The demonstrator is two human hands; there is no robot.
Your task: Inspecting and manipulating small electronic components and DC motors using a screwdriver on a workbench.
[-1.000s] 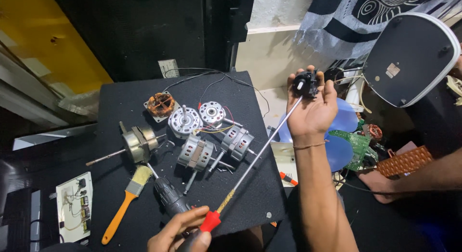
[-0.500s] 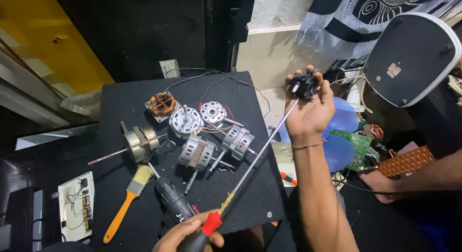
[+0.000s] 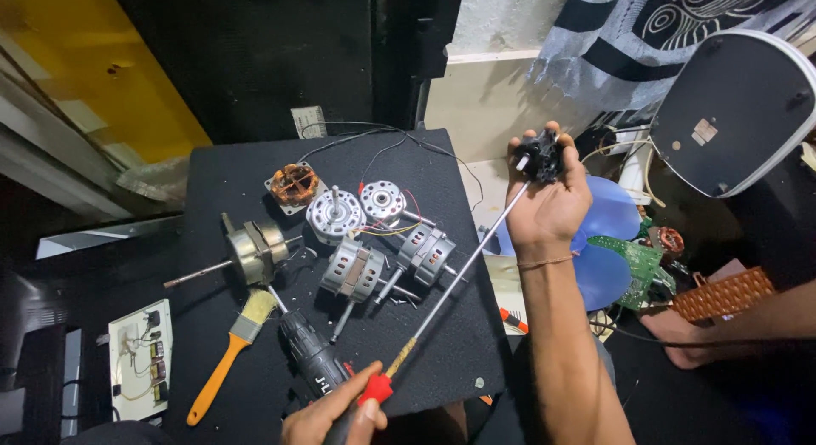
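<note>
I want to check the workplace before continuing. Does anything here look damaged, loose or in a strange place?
Yes. The green circuit board lies bare on the floor clutter beside the blue fan blade, not on the black mat. Thin loose wires trail between the opened motors on the mat. Nothing looks spilled.

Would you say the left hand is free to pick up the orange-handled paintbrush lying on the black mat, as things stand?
Probably not right away. The left hand is wrapped around the handle of the long screwdriver, so it is occupied. The paintbrush itself lies uncovered close by on the mat, beside the cordless drill.
</note>
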